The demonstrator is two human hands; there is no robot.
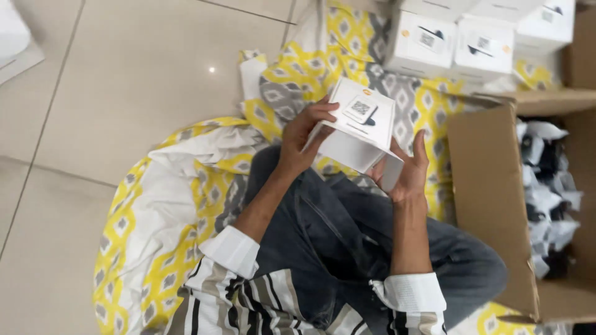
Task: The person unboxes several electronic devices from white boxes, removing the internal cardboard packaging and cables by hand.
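A small white carton (362,127) with a dark device pictured on its face is held above my lap, its end flap hanging open toward me. My left hand (302,138) grips its left side, fingers curled over the top edge. My right hand (406,170) supports the lower right corner and the open flap, fingers spread upward. Both hands are on the same carton.
I sit on a yellow, grey and white patterned sheet (155,236) over a tiled floor (124,74). Several matching white cartons (478,37) are stacked at the top. An open brown cardboard box (490,205) on the right holds several small wrapped items (549,186).
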